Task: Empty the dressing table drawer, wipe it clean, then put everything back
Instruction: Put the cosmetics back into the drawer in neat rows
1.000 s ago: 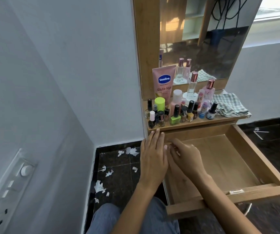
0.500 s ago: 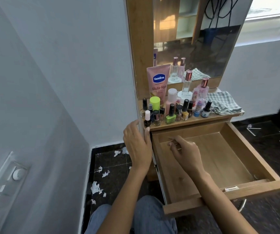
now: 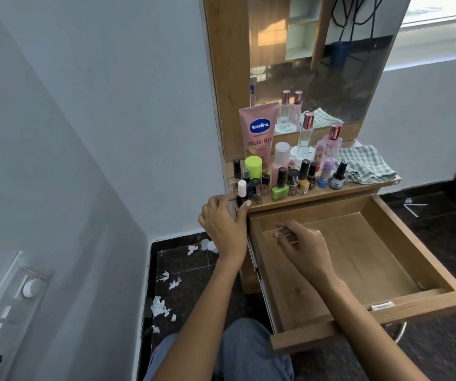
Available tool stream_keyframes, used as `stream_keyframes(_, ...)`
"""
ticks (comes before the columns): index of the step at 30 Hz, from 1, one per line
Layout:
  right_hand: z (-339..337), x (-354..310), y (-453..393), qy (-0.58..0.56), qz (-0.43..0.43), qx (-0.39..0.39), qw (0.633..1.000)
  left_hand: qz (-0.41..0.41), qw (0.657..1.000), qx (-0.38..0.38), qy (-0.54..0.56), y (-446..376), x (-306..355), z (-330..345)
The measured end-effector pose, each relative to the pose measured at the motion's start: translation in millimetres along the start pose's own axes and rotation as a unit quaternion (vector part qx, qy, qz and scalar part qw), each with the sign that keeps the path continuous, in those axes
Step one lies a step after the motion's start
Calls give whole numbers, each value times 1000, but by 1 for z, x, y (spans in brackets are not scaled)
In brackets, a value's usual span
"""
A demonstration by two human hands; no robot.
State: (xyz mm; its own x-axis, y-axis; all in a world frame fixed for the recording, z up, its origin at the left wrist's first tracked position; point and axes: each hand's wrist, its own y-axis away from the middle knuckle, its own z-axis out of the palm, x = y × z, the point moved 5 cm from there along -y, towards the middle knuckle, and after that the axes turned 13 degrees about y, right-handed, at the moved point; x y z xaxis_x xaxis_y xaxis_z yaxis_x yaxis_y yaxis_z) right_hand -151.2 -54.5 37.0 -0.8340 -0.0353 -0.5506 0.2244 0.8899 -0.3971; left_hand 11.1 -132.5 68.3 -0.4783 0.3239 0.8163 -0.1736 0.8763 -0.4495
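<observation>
Drawer (image 3: 402,248) pulled fully out beneath crowded tabletop (image 3: 317,195); its wooden floor lies bare.
Left hand (image 3: 225,225) fingers curl around tabletop's left corner; right hand (image 3: 302,244) hovers inside, fingers loosely curled, holding nothing.

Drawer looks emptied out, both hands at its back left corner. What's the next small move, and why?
Probably reach the right hand for the checked cloth at the right end of the shelf and start wiping. The drawer stands open with a bare floor, the bottles are lined up on the shelf, and neither hand holds a cloth. The left hand grips the table's corner.
</observation>
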Motion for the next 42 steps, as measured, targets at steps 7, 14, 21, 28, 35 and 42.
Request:
stream_keyframes(7, -7, -9, -4, -179, 7, -16, 984, 44, 997, -30, 61, 48, 15, -15)
stream_keyframes(14, -2, -10, -1, -235, -20, -90, 968, 49, 989, -127, 55, 59, 17, -8)
stream_keyframes(21, 8, 12, -1, -169, 115, -82, 975, 50, 987, -144, 51, 60, 9, -13)
stream_keyframes(28, 35, 38, -11, 73, 175, -195, 962, 35, 994, -100, 37, 60, -1, -23)
stream_keyframes(35, 56, 31, -20, 29, 145, -204, 968, 31, 995, -90, 23, 58, -9, -23)
stream_keyframes(42, 58, 27, -22, 24, 104, -199, 974, 36, 995, -94, 19, 59, -10, -20)
